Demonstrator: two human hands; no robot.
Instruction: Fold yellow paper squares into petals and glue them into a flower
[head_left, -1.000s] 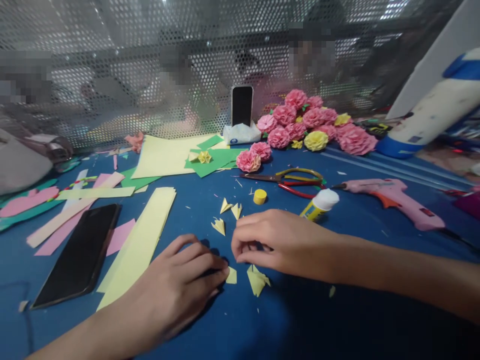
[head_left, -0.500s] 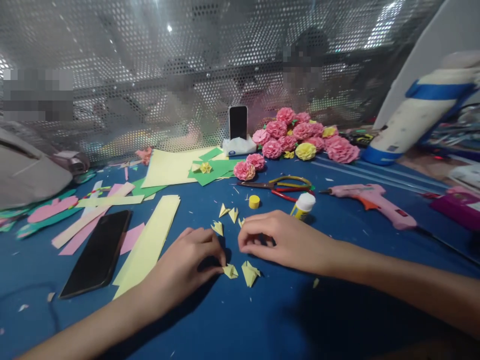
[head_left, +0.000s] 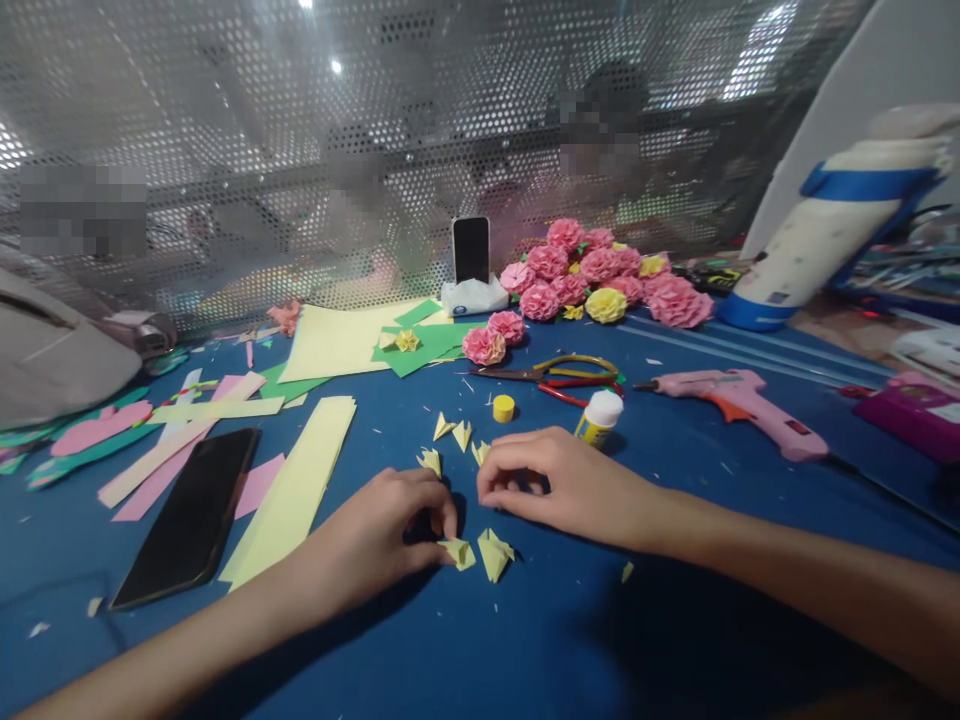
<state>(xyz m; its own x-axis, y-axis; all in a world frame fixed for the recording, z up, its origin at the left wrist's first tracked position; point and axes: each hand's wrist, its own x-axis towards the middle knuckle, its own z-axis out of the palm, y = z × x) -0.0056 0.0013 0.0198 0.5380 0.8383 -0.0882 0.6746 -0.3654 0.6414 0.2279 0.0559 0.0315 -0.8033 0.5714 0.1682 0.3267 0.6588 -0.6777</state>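
My left hand (head_left: 397,520) is closed in a pinch at a small folded pale-yellow paper piece (head_left: 460,554), thumb against its left edge. Just right of it on the blue table lies a second folded paper piece (head_left: 495,556). My right hand (head_left: 551,478) rests on the table with fingers curled and tips together; what they hold, if anything, is hidden. Beyond the hands are several more folded pieces (head_left: 463,435), one partly covered by my right hand. Behind that hand stands a glue stick (head_left: 600,416), and its yellow cap (head_left: 503,408) sits apart.
Scissors (head_left: 555,374) and a pink glue gun (head_left: 739,400) lie right of centre. Paper flowers (head_left: 600,265) are heaped behind, beside a propped phone (head_left: 471,250). On the left are a dark phone (head_left: 187,515) and yellow paper strips (head_left: 300,490). A bottle (head_left: 825,220) stands at right.
My left index finger has lifted slightly from the folded paper piece, while the thumb stays at it. My right hand keeps its place and shape. The whole view has shifted slightly.
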